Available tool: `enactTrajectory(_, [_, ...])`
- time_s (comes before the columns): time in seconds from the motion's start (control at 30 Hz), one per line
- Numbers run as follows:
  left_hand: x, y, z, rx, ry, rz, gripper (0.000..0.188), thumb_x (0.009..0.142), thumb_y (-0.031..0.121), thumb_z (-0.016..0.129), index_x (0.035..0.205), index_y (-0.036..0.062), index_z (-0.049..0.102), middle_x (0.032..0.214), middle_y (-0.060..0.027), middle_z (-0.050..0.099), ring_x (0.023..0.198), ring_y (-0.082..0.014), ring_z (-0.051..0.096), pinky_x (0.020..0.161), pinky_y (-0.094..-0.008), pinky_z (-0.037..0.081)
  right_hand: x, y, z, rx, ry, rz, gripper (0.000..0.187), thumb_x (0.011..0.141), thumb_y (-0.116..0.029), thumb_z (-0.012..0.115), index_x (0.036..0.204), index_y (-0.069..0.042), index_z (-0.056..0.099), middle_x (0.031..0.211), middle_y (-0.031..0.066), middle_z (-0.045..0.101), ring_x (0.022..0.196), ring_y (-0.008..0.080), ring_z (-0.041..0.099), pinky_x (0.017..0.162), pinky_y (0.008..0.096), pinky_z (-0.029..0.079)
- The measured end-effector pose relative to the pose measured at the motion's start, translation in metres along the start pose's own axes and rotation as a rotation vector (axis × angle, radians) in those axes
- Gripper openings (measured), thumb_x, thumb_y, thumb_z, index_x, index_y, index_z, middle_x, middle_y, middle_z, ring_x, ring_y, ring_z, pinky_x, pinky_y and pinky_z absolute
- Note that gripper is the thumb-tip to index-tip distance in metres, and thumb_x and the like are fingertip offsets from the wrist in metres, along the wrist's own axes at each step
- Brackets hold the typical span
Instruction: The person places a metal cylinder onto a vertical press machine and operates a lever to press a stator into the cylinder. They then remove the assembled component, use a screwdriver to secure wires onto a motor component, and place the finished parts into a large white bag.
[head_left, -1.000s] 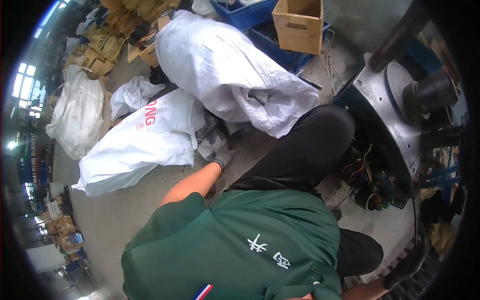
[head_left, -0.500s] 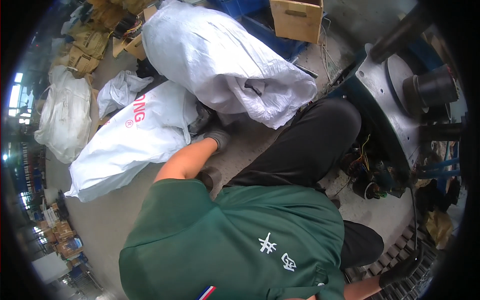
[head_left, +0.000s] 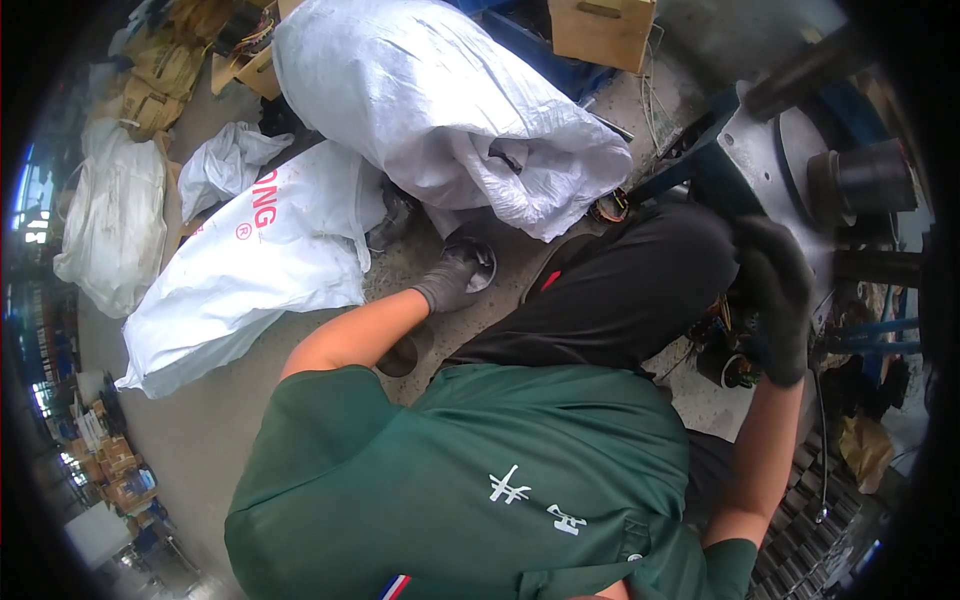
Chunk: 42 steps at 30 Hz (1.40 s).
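- The person's green work shirt (head_left: 470, 470) fills the lower middle of the view, bent forward over a black-trousered knee (head_left: 620, 290), presumably so that both arms can reach the floor and the machine at once.
- Two big white woven sacks lie on the concrete floor (head_left: 200, 430): the upper sack (head_left: 430, 100) bulges, full and crinkled; the lower sack (head_left: 260, 260), with red printing, lies flatter beside it.
- A grey metal machine (head_left: 790, 170), with a round flat plate and a dark cylindrical hub, stands at the right.
- A plain wooden box (head_left: 600, 30) sits at the top edge, behind the upper sack.
- The right hand (head_left: 775, 295), in a dark knitted glove, reaches up beside the machine's plate, above a tangle of coloured wires (head_left: 725, 340); whether it grasps anything cannot be told.
- The left hand (head_left: 450, 280), in a grey glove, is down at the floor between the sacks and the knee, fingers curled on a small round metal part (head_left: 480, 268) with a dark hollow.
- A short dark tube (head_left: 405, 352) lies just under the left forearm.
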<state>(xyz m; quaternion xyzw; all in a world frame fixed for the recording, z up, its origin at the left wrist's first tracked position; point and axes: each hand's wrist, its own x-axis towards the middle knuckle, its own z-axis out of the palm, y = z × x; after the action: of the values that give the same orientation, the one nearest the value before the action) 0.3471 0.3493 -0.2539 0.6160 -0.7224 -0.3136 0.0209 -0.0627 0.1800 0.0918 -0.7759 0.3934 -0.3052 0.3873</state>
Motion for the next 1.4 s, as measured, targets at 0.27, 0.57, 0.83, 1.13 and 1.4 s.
enactTrajectory(0.27, [0.062,-0.001,0.075,-0.369,0.031,-0.560,0.080,0.073,0.043,0.079,0.136,0.0000,0.058,0.135,-0.0297,0.059,0.123,-0.0425,0.059,0.105,-0.0433,0.047,0.121,0.044,0.118,-0.047,-0.516,0.160,0.031,0.093,-0.016,0.072,0.119,0.000,0.069,0.110,0.0145,0.073,0.101,0.0234,0.070,0.088,0.0359,0.055])
enactTrajectory(0.57, [0.038,0.046,-0.021,0.180,-0.273,-0.203,0.062,0.077,0.041,0.079,0.128,0.0068,0.067,0.136,-0.0242,0.061,0.135,-0.0388,0.051,0.110,-0.0453,0.044,0.139,0.106,0.142,-0.216,-0.562,0.145,0.024,0.086,-0.022,0.067,0.100,-0.002,0.072,0.093,0.0220,0.071,0.089,0.0369,0.069,0.083,0.0441,0.054])
enactTrajectory(0.83, [0.054,0.004,0.033,0.274,-0.553,0.052,0.043,0.080,0.011,0.071,0.123,0.0056,0.070,0.123,-0.0224,0.069,0.116,-0.0391,0.066,0.101,-0.0440,0.050,0.146,0.112,0.140,-0.366,-0.595,0.172,0.020,0.089,-0.021,0.070,0.103,-0.007,0.072,0.090,0.0135,0.072,0.084,0.0260,0.068,0.083,0.0419,0.054])
enactTrajectory(1.13, [0.021,0.050,-0.042,-0.151,-0.255,-0.231,0.054,0.075,0.024,0.079,0.123,0.0033,0.066,0.113,-0.0224,0.072,0.104,-0.0405,0.069,0.094,-0.0459,0.053,0.146,0.116,0.134,-0.443,-0.614,0.139,0.023,0.088,-0.025,0.067,0.101,-0.007,0.074,0.096,0.0175,0.073,0.092,0.0327,0.070,0.086,0.0421,0.054])
enactTrajectory(1.4, [0.020,0.008,-0.055,0.253,-0.176,-0.343,0.032,0.091,0.019,0.063,0.122,0.0129,0.067,0.112,-0.0154,0.073,0.105,-0.0357,0.069,0.088,-0.0465,0.055,0.150,0.124,0.138,-0.452,-0.627,0.116,0.027,0.086,-0.026,0.067,0.102,-0.005,0.072,0.096,0.0198,0.072,0.092,0.0350,0.069,0.086,0.0430,0.054])
